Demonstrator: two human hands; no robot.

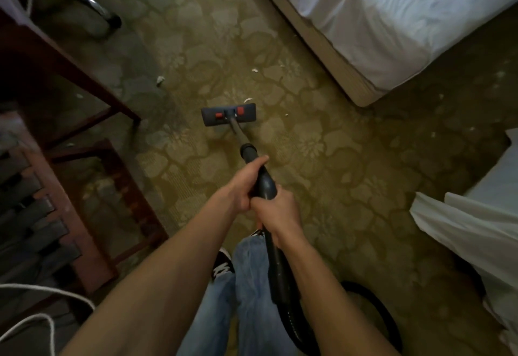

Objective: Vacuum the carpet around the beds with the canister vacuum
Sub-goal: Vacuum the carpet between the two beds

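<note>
Left hand (244, 184) and right hand (277, 210), fingers clenched around the black vacuum handle (265, 180). The floor head (228, 114) lies flat on the patterned carpet (322, 159), left of the bed (392, 19) corner; a white scrap (247, 100) touches its bedward end.

Carpet (308, 159): matt woven pile, raised flower pattern. Head (221, 117): matt plastic, red plastic pedals (240, 110). Wand (238, 134): smooth, dark, dull sheen. Handle (266, 184): glossy dark plastic. Hose (291, 325): ribbed black plastic. Sheet (392, 11): white cloth, creased. Bed base (322, 55): coarse beige fabric. Counter (56, 55): dark reddish wood, low sheen. Chair leg (92, 2): shiny chrome metal. Jeans (252, 285): blue denim.
</note>
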